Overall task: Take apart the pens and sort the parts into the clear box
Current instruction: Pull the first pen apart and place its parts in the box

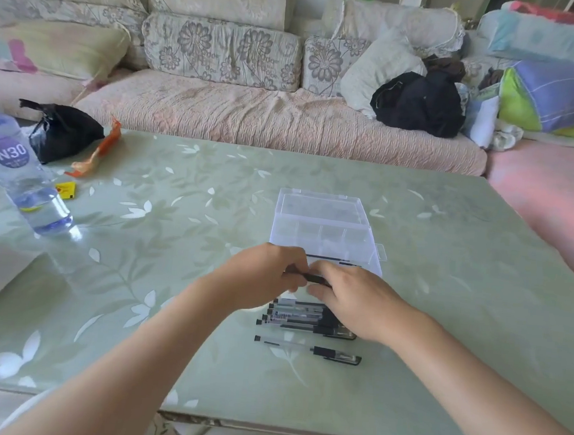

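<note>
Centrally, one black pen [315, 278] is being held level just above the bench [444, 298], between the two hands and directly in front of the clear box [326, 227], whose lid is lying open. The left hand [267, 274] is curling its fingers round one end and the right hand [351, 298] is gripping the other, so both are closing on the same barrel. Judged from this grip, the pen is being pulled or twisted apart. The step is going best if the hands are working along the pen's axis, close to the box, so that a loosened small part is not rolling away. A thin dark part [327, 257] is lying in the box's near compartment. Under the hands a heap of pens [298, 317] is waiting, with a single pen [306, 349] lying apart, nearer the person. A water bottle [24, 179] is standing well to the left.
</note>
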The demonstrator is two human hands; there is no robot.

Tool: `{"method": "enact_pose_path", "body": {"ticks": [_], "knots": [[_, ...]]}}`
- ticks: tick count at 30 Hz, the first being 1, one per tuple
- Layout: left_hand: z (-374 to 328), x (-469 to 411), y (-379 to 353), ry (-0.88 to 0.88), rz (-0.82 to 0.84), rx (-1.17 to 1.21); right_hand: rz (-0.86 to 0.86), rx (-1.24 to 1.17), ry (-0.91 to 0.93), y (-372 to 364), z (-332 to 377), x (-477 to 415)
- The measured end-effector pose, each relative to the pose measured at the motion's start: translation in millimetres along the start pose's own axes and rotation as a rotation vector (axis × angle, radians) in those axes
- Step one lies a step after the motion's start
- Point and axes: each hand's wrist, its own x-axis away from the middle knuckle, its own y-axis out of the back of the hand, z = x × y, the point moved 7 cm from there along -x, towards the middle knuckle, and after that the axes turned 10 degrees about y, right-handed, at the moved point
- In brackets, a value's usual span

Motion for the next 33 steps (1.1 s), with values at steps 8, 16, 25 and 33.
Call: {"method": "enact_pose_path", "body": {"ticks": [8,16,25,33], "knots": [[-1,0,-2,0.021,-0.051,-0.040,0.037,-0.076,-0.220,14,-48,35],[-8,-1,-9,0.007,-0.064,-0.080,-0.020,-0.067,-0.287,9,-87,67],[-14,-6,-23,-0.008,-0.058,-0.060,-0.017,-0.054,-0.265,13,-92,61],[-20,-4,-12,-0.037,-0.130,-0.021,-0.153,0.033,-0.038,30,-36,32]]}}
